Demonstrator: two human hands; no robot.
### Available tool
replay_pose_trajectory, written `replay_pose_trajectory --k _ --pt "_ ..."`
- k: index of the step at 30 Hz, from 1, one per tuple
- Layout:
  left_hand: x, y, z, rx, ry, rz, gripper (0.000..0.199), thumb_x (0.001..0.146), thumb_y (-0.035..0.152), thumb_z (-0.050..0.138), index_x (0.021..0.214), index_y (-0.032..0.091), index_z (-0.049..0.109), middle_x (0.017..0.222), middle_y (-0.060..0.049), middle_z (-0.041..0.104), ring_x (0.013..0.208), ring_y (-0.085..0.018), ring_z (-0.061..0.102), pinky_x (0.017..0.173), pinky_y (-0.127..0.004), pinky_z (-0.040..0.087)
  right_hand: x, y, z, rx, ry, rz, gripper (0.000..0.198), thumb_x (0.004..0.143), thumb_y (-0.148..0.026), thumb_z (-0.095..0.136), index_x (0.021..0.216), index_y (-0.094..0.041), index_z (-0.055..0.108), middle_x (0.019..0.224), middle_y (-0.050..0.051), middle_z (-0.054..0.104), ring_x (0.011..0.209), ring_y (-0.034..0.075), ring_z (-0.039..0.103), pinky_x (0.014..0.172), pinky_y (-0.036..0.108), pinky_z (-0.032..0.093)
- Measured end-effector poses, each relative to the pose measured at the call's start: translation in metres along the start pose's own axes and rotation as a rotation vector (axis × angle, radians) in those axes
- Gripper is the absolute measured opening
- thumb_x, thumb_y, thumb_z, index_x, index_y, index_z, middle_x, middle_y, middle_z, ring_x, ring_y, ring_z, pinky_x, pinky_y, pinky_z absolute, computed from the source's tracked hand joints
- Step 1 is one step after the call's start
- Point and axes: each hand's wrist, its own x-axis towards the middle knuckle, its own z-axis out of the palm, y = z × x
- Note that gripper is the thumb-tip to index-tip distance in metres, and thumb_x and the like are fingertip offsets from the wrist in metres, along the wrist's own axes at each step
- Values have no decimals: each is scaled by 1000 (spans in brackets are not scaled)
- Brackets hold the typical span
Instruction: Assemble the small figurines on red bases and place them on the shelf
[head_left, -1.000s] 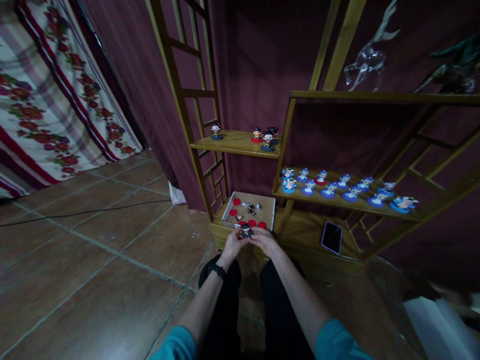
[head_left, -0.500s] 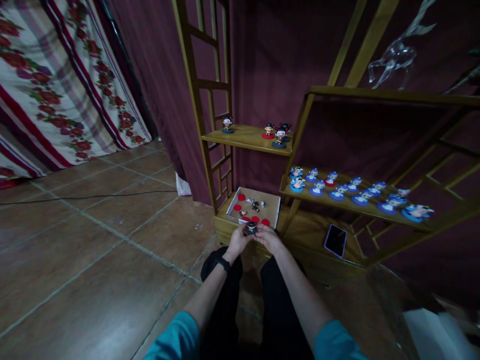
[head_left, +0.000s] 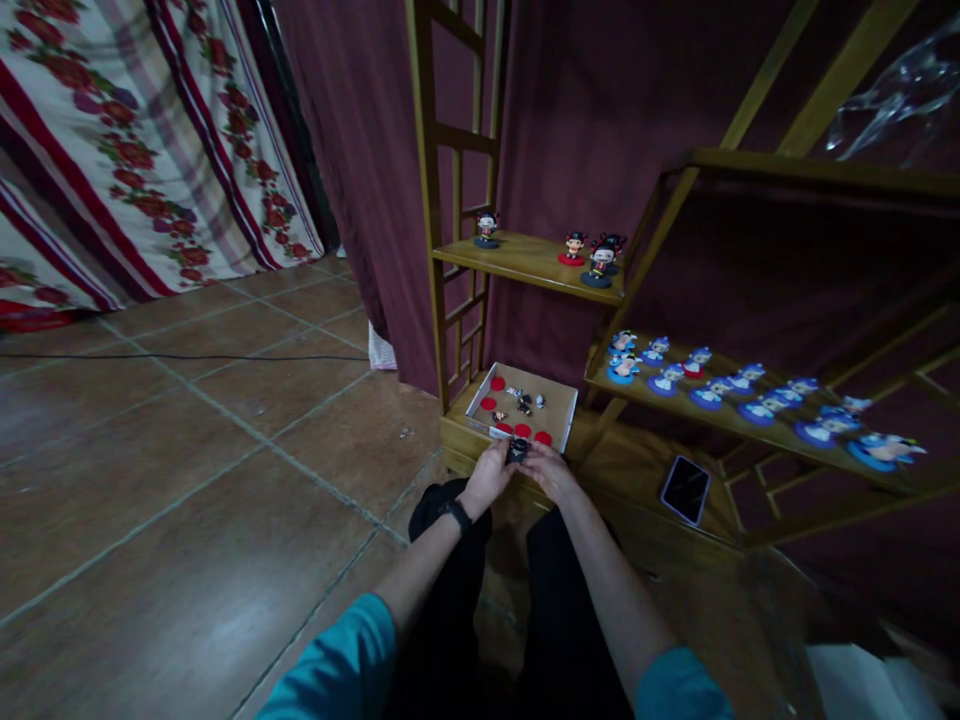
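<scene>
Between my fingers is a small black-haired figurine [head_left: 517,449], held just in front of the near side of a shallow box. My left hand [head_left: 488,474] grips it from the left, and my right hand [head_left: 548,471] closes on it from the right. The fingers cover much of its lower part. Inside the cardboard box [head_left: 555,393] lie several red discs [head_left: 523,431] and a few small loose figure parts [head_left: 524,404].
Black-haired figurines [head_left: 602,262] stand on a small wooden shelf [head_left: 517,262] above the box. Several blue-and-white figurines [head_left: 709,391] fill a shelf to the right. A dark-screened tablet or phone [head_left: 685,490] lies below it. A clear deer-like ornament [head_left: 892,100] stands at upper right.
The view has turned, so the shelves appear further right and the curtains shift too. Both hands keep hold of the figurine, whose head now tilts differently.
</scene>
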Motion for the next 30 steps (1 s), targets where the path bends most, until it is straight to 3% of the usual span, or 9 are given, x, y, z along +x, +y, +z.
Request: replay_pose_trajectory --k 4,8,12,30 --pt "0 6 -5 129 -76 24 50 67 12 60 115 17 49 111 -12 53 104 -24 50 92 -32 35 4 2 1 2 30 -5 36 54 -1 59 85 -20 60 72 -1 65 73 14 62 76 32 50" --pt "-1 13 -11 430 -204 38 53 75 16 53 125 19 35 118 -11 48 107 -21 49 92 -31 36 4 3 3 19 24 -12 39 54 0 59 87 -20 60 72 -2 66 73 14 63 75 32 52" --pt "-2 16 -12 626 -238 53 54 78 19 50 128 18 29 120 -12 46 107 -20 50 90 -29 38 5 5 4 24 24 -23 40 54 1 57 87 -21 60 74 -2 67 75 14 63 75 33 52" --pt "-8 31 -10 826 -275 106 41 83 22 42 122 14 33 108 -13 51 95 -19 54 80 -29 42 6 6 -5 -70 70 -31 41 46 -3 60 82 -22 63 80 -3 67 80 17 62 72 33 52"
